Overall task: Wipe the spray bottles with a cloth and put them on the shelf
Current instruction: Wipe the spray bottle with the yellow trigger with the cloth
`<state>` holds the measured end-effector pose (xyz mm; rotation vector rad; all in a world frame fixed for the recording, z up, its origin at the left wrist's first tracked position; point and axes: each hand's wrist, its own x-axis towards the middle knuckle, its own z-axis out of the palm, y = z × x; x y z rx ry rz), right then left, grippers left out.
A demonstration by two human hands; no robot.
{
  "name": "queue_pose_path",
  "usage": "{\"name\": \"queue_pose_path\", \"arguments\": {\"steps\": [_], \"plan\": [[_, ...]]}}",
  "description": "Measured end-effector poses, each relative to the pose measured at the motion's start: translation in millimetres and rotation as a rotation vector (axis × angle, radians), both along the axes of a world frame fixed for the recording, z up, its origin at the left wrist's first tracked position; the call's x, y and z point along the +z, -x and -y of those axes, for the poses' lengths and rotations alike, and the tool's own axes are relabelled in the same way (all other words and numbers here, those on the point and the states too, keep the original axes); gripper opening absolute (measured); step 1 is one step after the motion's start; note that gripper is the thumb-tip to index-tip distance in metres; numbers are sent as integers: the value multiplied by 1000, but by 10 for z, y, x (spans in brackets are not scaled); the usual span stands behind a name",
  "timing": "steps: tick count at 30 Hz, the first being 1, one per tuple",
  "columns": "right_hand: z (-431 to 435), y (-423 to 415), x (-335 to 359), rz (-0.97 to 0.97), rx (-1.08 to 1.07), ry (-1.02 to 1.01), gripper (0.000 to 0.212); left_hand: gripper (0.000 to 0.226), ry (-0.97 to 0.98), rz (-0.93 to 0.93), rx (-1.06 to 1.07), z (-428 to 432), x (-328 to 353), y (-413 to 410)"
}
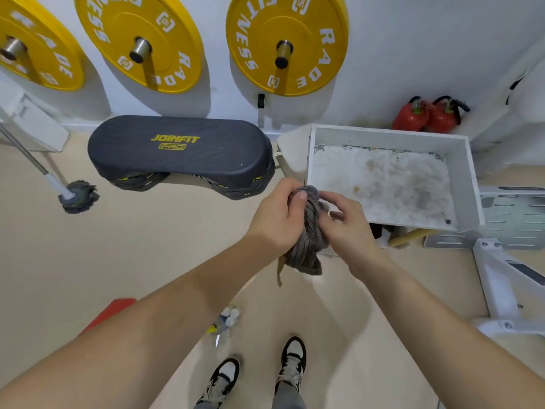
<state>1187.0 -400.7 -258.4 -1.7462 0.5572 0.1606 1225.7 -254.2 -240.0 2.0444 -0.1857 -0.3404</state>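
**Forearms meet over a bunched cloth: wiping barely begun, nothing shelved**

Forearms (182,308) rise from the lower corners of the frame and converge at centre. Fingers (299,199) of the left hand (277,219) curl tightly round the upper part of a grey striped cloth (309,246), thumb laid over the top. The right hand (348,228) pinches the same bundle from the other side with bent fingertips. The cloth's loose tail hangs below both hands. Whether a bottle is wrapped inside the bundle cannot be told.

Lower centre, on the floor just left of the shoes (292,358), lies a blurred cluster that appears to be the spray bottles (227,320), with white caps and a yellow part. Neither hand touches them.

Right of the hands sits a white tray (466,172) with a stained floor and nothing standing in it; it may be the top of the shelf.

Judged progress: early. The cloth is in hand, the bottles seen remain on the floor, and placing is all still to do.
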Motion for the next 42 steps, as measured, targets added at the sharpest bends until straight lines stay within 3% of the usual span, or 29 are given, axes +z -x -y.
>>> {"name": "queue_pose_path", "arguments": {"steps": [3,8,12,17,19,21,23,26,29,35,38,42], "plan": [[-281,197,183,-169,29,-197,25,14,181,-198,125,-300,101,288],[-936,689,178,-390,193,-437,47,35,280,-453,218,-983,146,820],[-1686,1169,-43,-503,194,-337,62,29,348,-591,258,-1760,28,1314],[-2800,1727,-258,-358,89,-221,38,23,396,-753,250,-2854,-452,1964],[-3152,1879,-346,-283,62,-208,28,33,446,-830,292,-3232,-707,2199],[-3361,1973,-466,-263,77,-177,17,59,447,-874,323,-3483,-981,2377],[-3508,2047,-683,-278,118,-162,10,60,347,-840,230,-3696,-1245,2505],[-3567,2119,-1243,-318,220,-161,11,27,340,-809,74,-3813,-1784,2652],[-3539,2202,-2091,-294,186,-128,13,13,328,-733,156,-3729,-2559,2774],[-3167,2391,-3963,-212,36,66,17,16,230,-582,340,-3273,-4149,2858],[-2957,2471,-4606,-216,54,119,12,28,212,-450,292,-3047,-4716,2888],[-2814,2549,-5203,-186,82,119,10,21,283,-395,330,-2884,-5291,2986]]}}
